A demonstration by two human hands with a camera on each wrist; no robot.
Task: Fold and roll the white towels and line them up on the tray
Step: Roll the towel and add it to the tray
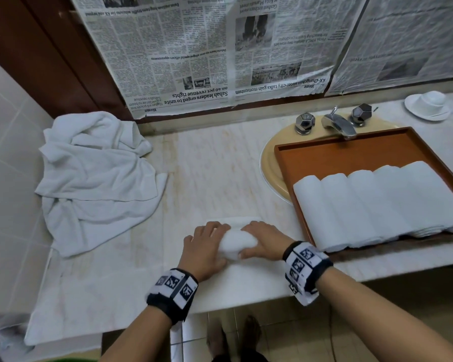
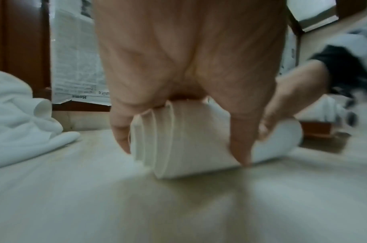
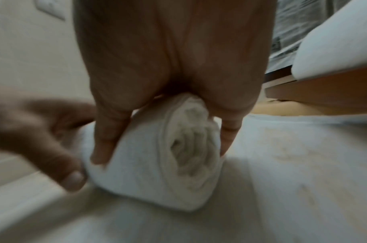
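A white towel roll lies on the marble counter near its front edge. My left hand grips its left end and my right hand grips its right end, fingers curled over the top. A short flat strip of the same towel shows beyond the fingers. The left wrist view shows fingers and thumb straddling the roll. The right wrist view shows the roll's spiral end. To the right, a wooden tray holds several rolled white towels side by side.
A heap of loose white towels sits at the counter's back left. The tray rests over a beige sink with a chrome faucet. A white cup and saucer stand at back right. Newspaper covers the wall behind.
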